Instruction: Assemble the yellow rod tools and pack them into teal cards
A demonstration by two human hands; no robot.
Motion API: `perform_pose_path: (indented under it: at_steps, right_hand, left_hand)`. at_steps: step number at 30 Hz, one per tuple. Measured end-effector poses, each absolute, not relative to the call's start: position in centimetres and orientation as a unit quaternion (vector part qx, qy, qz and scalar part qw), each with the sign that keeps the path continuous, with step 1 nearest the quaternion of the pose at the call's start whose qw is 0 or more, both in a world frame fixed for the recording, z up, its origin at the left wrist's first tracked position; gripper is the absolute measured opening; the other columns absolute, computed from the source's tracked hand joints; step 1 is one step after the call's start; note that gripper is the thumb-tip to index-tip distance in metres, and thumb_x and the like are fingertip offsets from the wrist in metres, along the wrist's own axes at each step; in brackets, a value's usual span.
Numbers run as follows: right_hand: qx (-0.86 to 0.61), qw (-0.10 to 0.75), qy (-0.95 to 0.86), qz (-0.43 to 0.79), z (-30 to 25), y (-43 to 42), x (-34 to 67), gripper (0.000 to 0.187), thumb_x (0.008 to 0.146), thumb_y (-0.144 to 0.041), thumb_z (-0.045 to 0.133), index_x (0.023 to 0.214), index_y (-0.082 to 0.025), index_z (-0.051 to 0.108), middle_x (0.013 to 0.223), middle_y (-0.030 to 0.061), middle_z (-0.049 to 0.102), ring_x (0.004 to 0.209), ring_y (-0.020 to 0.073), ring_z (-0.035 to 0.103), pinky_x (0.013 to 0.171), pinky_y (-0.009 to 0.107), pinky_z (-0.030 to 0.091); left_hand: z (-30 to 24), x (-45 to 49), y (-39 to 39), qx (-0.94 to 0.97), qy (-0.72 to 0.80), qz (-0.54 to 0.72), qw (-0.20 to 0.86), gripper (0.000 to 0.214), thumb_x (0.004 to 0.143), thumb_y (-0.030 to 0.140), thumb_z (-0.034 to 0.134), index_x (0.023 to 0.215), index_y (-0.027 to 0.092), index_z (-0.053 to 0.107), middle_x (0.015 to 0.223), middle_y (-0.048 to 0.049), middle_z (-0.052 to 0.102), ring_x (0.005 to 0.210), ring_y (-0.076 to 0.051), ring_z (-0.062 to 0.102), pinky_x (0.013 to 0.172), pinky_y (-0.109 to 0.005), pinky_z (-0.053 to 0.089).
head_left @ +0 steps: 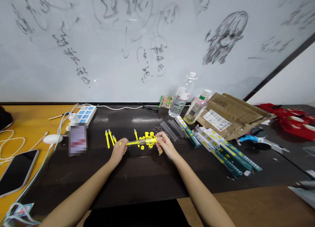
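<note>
Both hands hold one long yellow and clear pen-like tester [140, 142] level above the dark table [147, 174]. My left hand [119, 151] pinches its left end, fingers closed. My right hand [164, 144] grips its right end, fingers closed, with a small yellow piece [160, 152] just under the hand. A heap of small yellow caps [147, 135] lies right behind the tester. Three yellow rods [110, 138] lie to the left of my left hand. Clear tubes [169, 129] lie behind my right hand.
Several long green-and-white boxes [221, 148] lie to the right, with flattened cardboard [231, 117] behind. Two bottles [180, 99] stand at the back. A power strip [85, 114], cables and a phone [17, 171] lie left. A whiteboard wall [147, 39] rises behind the table.
</note>
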State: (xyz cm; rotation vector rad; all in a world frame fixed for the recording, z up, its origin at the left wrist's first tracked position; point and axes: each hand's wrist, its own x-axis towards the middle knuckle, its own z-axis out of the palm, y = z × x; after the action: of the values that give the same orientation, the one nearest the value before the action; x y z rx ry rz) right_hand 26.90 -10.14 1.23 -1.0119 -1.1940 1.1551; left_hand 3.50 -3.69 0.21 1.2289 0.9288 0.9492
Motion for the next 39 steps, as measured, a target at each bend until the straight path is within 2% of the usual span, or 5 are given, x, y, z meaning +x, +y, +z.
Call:
perform_pose_path:
  at_steps: [5,12,24,30,39]
  right_hand:
    - [-0.431,0.566,-0.533,0.459,1.57,-10.21,27.04,0.023,0.081,-0.037,0.059,0.093,-0.021,0.047,0.066,-0.0063,0.051,0.042,0.0046,0.042,0.035,0.016,0.034]
    - [-0.450,0.570,-0.552,0.410,1.75,-10.26,26.99,0.030,0.076,-0.035,0.066,0.098,-0.021,0.052,0.081,0.0006,0.055,0.058,0.0090,0.051,0.040,0.017,0.041]
    - [-0.470,0.565,-0.521,0.435,1.41,-10.03,27.39,0.028,0.078,-0.044,0.060,0.083,-0.020,0.045,0.061,-0.0053,0.057,0.039,0.0061,0.045,0.033,0.016,0.036]
    - [-0.475,0.560,-0.528,0.427,1.43,-10.04,27.26,0.030,0.082,-0.047,0.053,0.075,-0.020,0.043,0.059,-0.0061,0.056,0.035,0.0039,0.042,0.031,0.014,0.032]
    - [-0.491,0.575,-0.520,0.397,1.25,-10.00,26.73,0.031,0.083,-0.049,0.052,0.076,-0.021,0.042,0.058,-0.0068,0.052,0.034,0.0038,0.038,0.030,0.014,0.028]
  left_hand:
    - [0.43,3.47,-3.70,0.524,0.408,0.413,0.623,0.036,0.072,0.051,0.053,0.065,0.017,0.045,0.044,0.0113,0.022,0.034,-0.002,0.016,0.034,-0.014,0.010]
    - [0.08,3.56,-3.46,0.505,0.410,0.424,0.631,0.033,0.073,0.048,0.052,0.063,0.017,0.045,0.042,0.0110,0.023,0.033,-0.003,0.017,0.033,-0.015,0.012]
    - [0.33,3.65,-3.65,0.507,0.405,0.424,0.631,0.034,0.074,0.048,0.052,0.062,0.017,0.044,0.043,0.0106,0.023,0.034,-0.003,0.017,0.033,-0.014,0.012]
    - [0.43,3.53,-3.69,0.522,0.406,0.414,0.625,0.036,0.074,0.050,0.051,0.062,0.017,0.045,0.044,0.0106,0.023,0.034,-0.002,0.017,0.034,-0.015,0.011]
    - [0.34,3.61,-3.76,0.523,0.399,0.416,0.628,0.037,0.072,0.052,0.053,0.065,0.017,0.046,0.043,0.0110,0.024,0.034,-0.002,0.017,0.035,-0.015,0.011]
